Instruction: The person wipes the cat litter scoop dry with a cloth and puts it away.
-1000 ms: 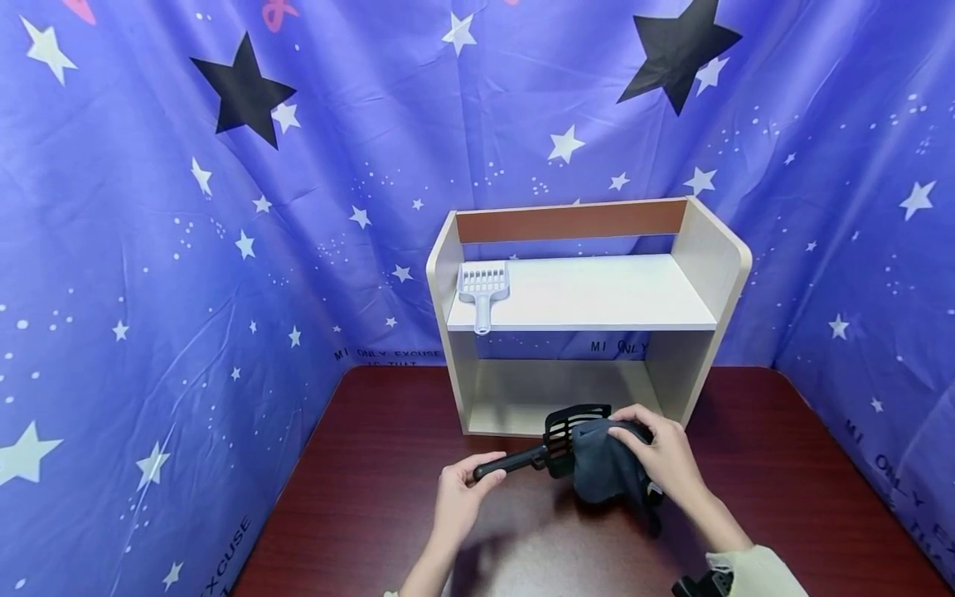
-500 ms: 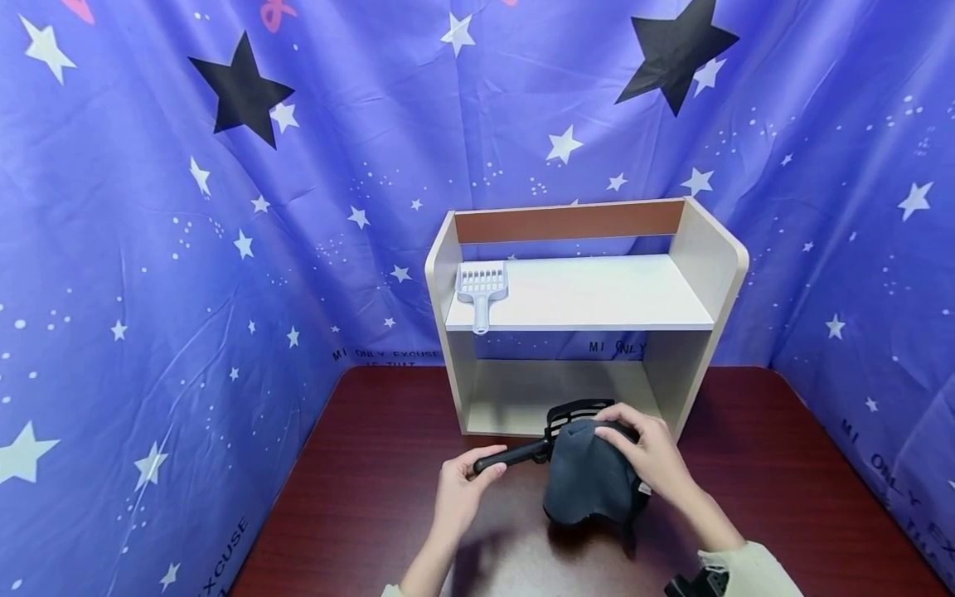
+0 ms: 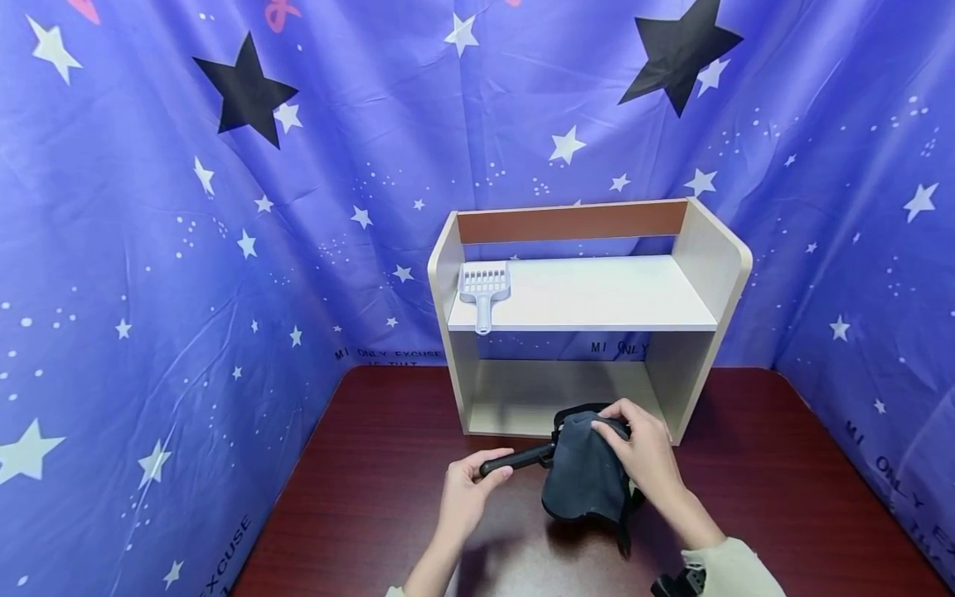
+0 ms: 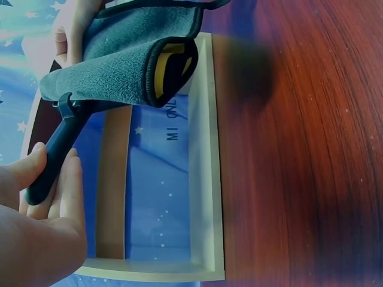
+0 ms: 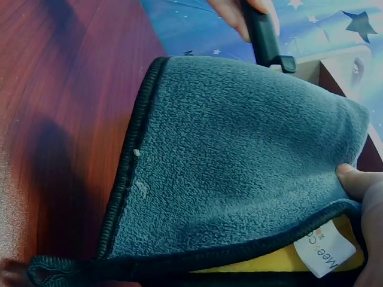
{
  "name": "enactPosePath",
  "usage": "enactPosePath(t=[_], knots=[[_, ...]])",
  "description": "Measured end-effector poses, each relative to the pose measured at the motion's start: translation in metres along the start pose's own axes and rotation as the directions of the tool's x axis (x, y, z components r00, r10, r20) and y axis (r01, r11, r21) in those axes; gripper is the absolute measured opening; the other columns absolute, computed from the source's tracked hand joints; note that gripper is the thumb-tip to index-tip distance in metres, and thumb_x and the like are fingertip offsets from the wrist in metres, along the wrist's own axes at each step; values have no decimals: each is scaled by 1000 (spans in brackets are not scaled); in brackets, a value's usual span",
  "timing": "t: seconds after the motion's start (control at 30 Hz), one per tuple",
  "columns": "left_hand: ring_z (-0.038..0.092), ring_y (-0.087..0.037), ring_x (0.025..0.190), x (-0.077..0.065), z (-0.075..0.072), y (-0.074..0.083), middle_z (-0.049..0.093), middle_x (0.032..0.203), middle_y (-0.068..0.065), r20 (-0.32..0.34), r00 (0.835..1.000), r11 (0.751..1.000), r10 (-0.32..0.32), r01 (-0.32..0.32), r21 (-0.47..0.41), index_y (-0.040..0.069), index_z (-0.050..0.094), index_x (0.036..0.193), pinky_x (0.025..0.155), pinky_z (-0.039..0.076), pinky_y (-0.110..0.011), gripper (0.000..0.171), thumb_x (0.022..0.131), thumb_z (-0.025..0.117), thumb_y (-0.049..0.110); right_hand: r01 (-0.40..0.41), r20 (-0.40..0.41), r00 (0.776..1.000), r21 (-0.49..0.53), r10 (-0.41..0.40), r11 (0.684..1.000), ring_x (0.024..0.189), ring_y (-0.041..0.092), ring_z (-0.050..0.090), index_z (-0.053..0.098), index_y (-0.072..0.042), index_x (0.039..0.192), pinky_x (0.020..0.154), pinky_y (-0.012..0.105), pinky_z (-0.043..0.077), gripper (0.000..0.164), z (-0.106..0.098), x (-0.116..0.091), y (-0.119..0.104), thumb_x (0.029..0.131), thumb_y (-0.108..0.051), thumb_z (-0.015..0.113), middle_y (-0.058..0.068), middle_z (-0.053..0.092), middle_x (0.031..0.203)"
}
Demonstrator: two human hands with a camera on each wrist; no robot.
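Observation:
My left hand (image 3: 464,497) pinches the black handle (image 3: 518,458) of a slotted litter scoop between thumb and fingers, above the table. A dark grey cleaning cloth (image 3: 585,473) with black edging hangs over the scoop's head and hides most of it; only a dark rim shows at the top. My right hand (image 3: 643,444) pinches the cloth at its upper right. In the right wrist view the cloth (image 5: 239,155) shows plush grey pile, a yellow underside and a white label (image 5: 323,250). The left wrist view shows the cloth (image 4: 114,72) folded round the scoop's head.
Behind the hands stands a two-tier cream shelf (image 3: 712,332) on the dark red wooden table (image 3: 373,473). A pale grey-blue slotted scoop (image 3: 484,290) lies on its upper board at the left. A blue star-printed curtain (image 3: 336,207) surrounds the table.
The cloth has moved left across the scoop's head, covering the slots that showed before. My right hand has shifted slightly left with it; my left hand keeps holding the handle.

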State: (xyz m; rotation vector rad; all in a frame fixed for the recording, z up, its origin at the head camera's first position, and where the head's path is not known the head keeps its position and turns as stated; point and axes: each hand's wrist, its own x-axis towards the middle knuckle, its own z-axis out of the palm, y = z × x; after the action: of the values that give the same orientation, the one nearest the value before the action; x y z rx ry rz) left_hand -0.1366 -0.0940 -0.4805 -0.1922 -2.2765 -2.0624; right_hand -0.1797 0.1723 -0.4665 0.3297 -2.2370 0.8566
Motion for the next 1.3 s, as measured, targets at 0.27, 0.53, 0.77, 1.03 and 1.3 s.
enactPosePath(t=[0.27, 0.53, 0.77, 1.03, 1.3], knots=[[46, 3, 61, -3, 6, 5, 76, 104, -17, 32, 999, 1000, 8, -8, 3, 4, 75, 111, 56, 36, -11, 28, 84, 77, 11, -15, -18, 1000, -80, 13, 997, 72, 21, 68, 64, -15, 85, 62, 41, 55, 24, 3, -3, -2, 75, -14, 86, 2, 71, 83], [54, 3, 68, -4, 13, 10, 77, 101, -16, 36, 999, 1000, 24, -24, 13, 6, 76, 110, 62, 42, -10, 28, 83, 78, 11, -70, -41, 997, -137, 65, 988, 64, 26, 65, 62, -14, 82, 54, 46, 51, 26, 0, -2, -2, 74, -15, 86, 3, 70, 78], [56, 2, 68, -7, 12, 9, 77, 102, -17, 40, 999, 1000, 11, -11, 3, 5, 76, 110, 59, 41, -11, 28, 83, 78, 10, -98, -44, 995, -181, 92, 979, 60, 29, 64, 60, -11, 80, 53, 51, 50, 26, -6, -2, 2, 73, -11, 86, 7, 69, 74], [55, 5, 68, -6, 7, 2, 76, 103, -18, 62, 997, 999, 36, -37, 7, 0, 73, 113, 58, 43, -10, 29, 86, 75, 9, -111, -28, 994, -192, 107, 975, 61, 27, 64, 60, -11, 79, 55, 51, 51, 28, -10, -3, 10, 73, -13, 87, 6, 68, 73], [53, 1, 68, -7, 0, 2, 76, 105, -16, 46, 998, 999, 31, -32, 22, 3, 74, 112, 59, 41, -12, 27, 85, 75, 8, -83, -45, 996, -195, 76, 977, 61, 25, 64, 60, -11, 79, 54, 51, 52, 29, -15, -4, 15, 72, -13, 88, 6, 69, 74]])
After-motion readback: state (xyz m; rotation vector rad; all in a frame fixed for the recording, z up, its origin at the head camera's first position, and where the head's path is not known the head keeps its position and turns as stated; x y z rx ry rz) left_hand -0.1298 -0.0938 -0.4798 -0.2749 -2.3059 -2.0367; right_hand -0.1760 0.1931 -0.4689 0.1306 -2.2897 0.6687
